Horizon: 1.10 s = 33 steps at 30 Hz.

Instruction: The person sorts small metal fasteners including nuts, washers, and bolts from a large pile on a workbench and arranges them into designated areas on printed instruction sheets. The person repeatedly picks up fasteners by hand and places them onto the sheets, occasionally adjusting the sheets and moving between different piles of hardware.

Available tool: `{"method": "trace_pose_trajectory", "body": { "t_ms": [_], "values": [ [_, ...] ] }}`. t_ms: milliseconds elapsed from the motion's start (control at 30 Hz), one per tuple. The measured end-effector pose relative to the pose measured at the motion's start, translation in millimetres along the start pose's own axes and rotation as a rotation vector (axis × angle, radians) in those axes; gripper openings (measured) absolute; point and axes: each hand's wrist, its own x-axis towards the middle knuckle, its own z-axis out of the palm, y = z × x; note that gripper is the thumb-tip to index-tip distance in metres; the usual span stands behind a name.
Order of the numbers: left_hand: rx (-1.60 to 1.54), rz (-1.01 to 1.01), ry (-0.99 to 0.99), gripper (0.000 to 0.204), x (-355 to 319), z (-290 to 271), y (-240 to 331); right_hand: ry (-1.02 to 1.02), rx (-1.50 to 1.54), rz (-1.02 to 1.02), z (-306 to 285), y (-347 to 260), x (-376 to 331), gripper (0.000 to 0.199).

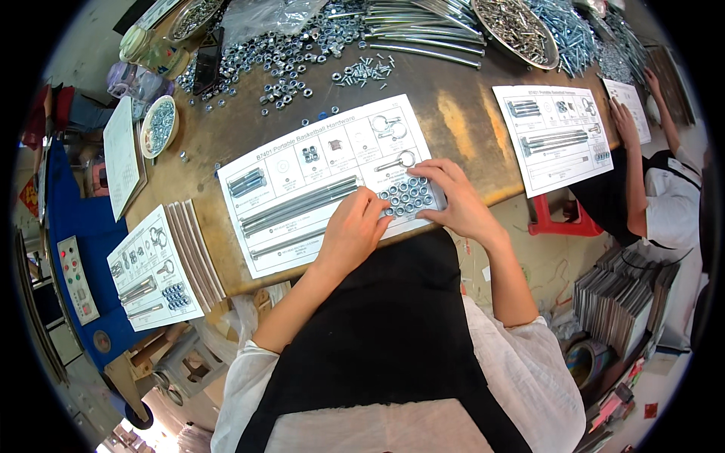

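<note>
In front of me at the table's edge lies a white hardware card point(291, 140) with small framed pictures and long silver bolts point(302, 207) along it. A group of lock nuts point(405, 196) fills its lower right corner. My left hand point(355, 230) rests over the card just left of these nuts, its fingers curled and pinched together; whatever they hold is hidden. On the other side my right hand point(459, 202) curves around the nuts, thumb and fingers apart, fingertips touching the card near the key-ring pin picture point(396, 161).
Loose nuts point(291, 68), small screws point(364, 72), long bolts point(427, 49) and a metal tray of fasteners point(555, 57) crowd the far side. A bowl point(174, 136) and a card stack point(198, 253) are left. Right, another person's hand point(624, 124) is beside a second card point(540, 162).
</note>
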Motion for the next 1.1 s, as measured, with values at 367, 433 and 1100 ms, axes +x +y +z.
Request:
{"method": "trace_pose_trajectory", "body": {
  "t_ms": [367, 433, 1100],
  "values": [
    [0.103, -0.14, 0.213, 0.014, 99.3, -40.9, -62.2, 0.31, 0.051, -0.044, -25.4, -10.0, 82.5, 0.03],
    [0.16, -0.159, 0.229, 0.015, 143.4, -29.2, -96.2, 0.395, -0.067, -0.133, -20.3, 7.1, 138.1, 0.018],
    [-0.031, -0.348, 0.406, 0.023, 147.3, -81.9, -115.9, 0.499, 0.147, 0.073, -20.6, 9.4, 156.7, 0.021]
  ]
}}
